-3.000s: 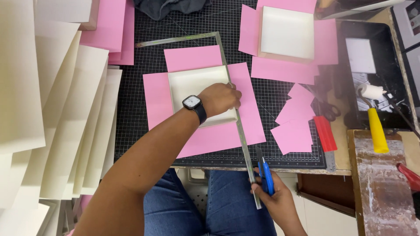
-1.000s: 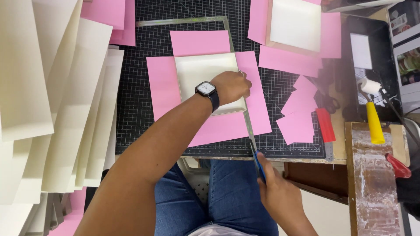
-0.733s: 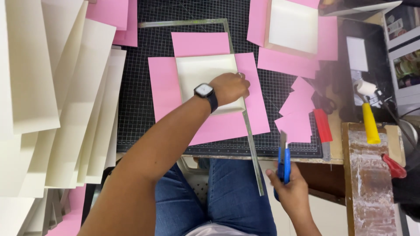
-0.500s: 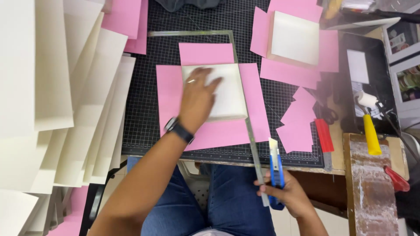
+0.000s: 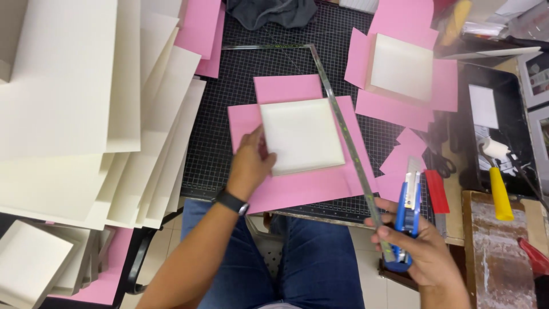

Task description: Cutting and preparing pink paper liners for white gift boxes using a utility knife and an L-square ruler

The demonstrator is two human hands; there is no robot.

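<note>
- The left hand (image 5: 250, 165) is lying flat on the pink paper (image 5: 309, 183), fingers touching the white box (image 5: 301, 135) in the middle of the black mat (image 5: 229, 120)
- The right hand (image 5: 420, 252) is holding a blue knife (image 5: 407, 214) and the metal ruler (image 5: 349, 154), near the table edge

the left hand (image 5: 250, 163) reaches forward from the lower left, its forearm running diagonally up across the lap. the palm faces down, the wrist is nearly straight and wears a dark band, and the fingers (image 5: 255, 139) are spread loosely and pressed flat, the thumb angled off toward the right. the right hand (image 5: 420, 252) sits low at the right, nearer the body, its wrist bent inward. its fingers (image 5: 384, 233) are curled closed in a grip, the knuckles turned toward the left, the thumb hidden behind them.
</note>
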